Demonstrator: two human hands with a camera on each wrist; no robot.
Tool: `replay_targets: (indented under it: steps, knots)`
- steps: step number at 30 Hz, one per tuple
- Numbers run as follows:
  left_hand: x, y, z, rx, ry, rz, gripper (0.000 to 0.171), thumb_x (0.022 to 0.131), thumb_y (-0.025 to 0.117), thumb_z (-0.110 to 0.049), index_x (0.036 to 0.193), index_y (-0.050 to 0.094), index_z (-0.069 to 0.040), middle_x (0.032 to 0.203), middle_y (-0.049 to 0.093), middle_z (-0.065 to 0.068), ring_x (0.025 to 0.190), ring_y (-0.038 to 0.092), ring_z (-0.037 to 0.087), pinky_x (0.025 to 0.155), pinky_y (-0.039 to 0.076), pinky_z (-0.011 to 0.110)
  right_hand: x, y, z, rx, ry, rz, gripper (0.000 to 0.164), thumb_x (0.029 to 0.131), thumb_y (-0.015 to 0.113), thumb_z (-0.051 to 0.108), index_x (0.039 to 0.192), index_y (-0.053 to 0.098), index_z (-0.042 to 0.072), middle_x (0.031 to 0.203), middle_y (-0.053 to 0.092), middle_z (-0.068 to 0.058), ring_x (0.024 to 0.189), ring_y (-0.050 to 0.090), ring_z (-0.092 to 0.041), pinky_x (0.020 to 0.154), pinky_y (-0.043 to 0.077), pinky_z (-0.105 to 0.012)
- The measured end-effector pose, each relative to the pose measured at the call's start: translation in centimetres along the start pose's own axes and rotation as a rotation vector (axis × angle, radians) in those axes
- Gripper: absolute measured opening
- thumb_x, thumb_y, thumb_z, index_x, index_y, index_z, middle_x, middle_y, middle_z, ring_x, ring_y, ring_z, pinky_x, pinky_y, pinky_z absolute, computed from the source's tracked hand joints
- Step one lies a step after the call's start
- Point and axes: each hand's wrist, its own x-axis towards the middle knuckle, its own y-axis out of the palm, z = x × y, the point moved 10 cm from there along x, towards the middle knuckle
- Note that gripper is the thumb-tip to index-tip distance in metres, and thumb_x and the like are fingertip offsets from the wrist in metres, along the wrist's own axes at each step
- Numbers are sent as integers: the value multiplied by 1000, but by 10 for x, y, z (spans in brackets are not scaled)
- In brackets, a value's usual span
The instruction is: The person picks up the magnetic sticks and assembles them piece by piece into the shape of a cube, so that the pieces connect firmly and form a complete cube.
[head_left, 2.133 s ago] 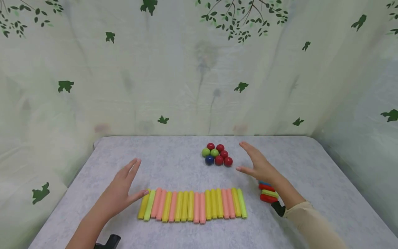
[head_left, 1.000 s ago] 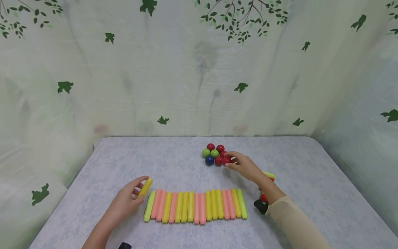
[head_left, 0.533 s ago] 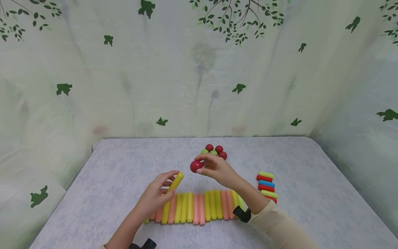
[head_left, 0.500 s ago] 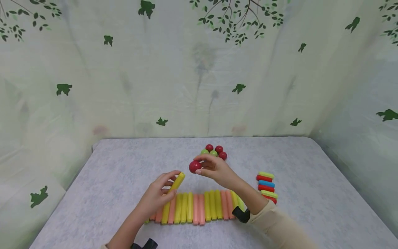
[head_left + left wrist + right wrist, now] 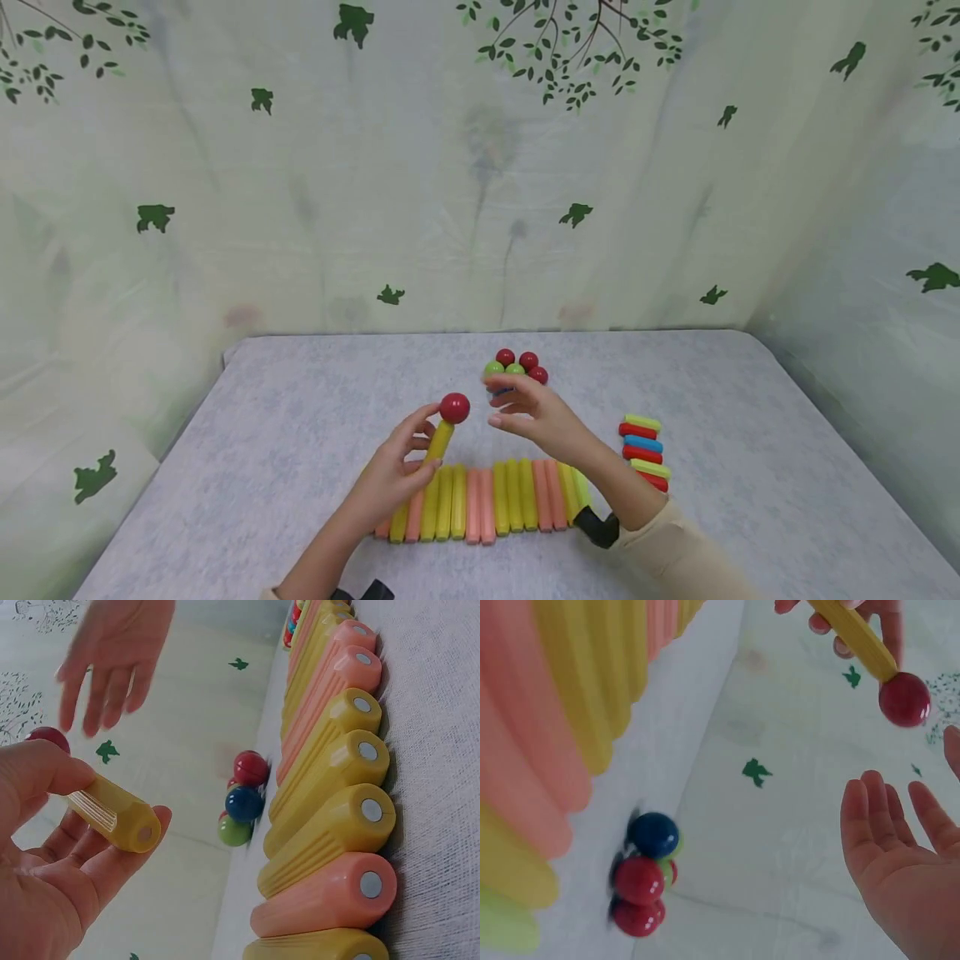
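Observation:
My left hand (image 5: 392,468) pinches a yellow magnetic rod (image 5: 438,443) between thumb and fingers, above the left part of the rod row. A red ball (image 5: 454,408) sits on the rod's upper end; the right wrist view shows this ball (image 5: 904,699) against the rod tip. At the rod's other end, a round metal disc (image 5: 145,834) faces the left wrist camera. A short way to the right, my right hand (image 5: 546,423) holds nothing, its fingers spread and apart from the ball. Behind that hand lies a cluster of balls (image 5: 528,360), partly hidden.
Yellow, pink and light green rods (image 5: 480,504) lie side by side along the front of the grey table (image 5: 300,375). Shorter red, blue and green rods (image 5: 642,443) are stacked in a column at right. A leaf-patterned cloth (image 5: 420,167) hangs behind.
My left hand has taken the yellow rod from the row's left end and brought it rightward. My right hand fetched the red ball, let it go on the rod's tip and drew back right.

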Motion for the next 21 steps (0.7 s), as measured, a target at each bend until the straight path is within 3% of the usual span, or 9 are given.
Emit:
replay_targets:
  steps: [7,12,17,21]
  knots:
    - [0,-4,13,-216,-54,-15,86,80,60,10,142,18,-31,113,36,11,100,47,30,76,50,37,-53,-37,-45,-98,178,-82,51,83,65,21,129,44,13,127,44,-8,109,47,-29,86,44,-38]
    - [-1,-5,13,-358,-70,-10,90,80,56,14,142,12,-34,115,30,13,101,44,33,78,48,41,-85,-44,-83,-199,365,-77,55,81,68,23,128,44,10,125,44,-12,101,48,-25,82,46,-39]
    - [-2,-6,12,-421,-67,4,88,81,56,12,142,11,-32,119,29,15,104,40,36,79,45,47,-99,-40,-106,-420,543,-6,56,77,72,20,124,46,9,101,51,-5,79,48,-17,63,47,-30]
    - [-3,-8,11,-428,-52,4,85,83,57,8,142,12,-33,123,30,16,104,39,35,79,46,48,-98,-35,-107,-604,604,33,51,76,71,15,121,47,10,76,49,-3,63,46,-16,52,43,-26]
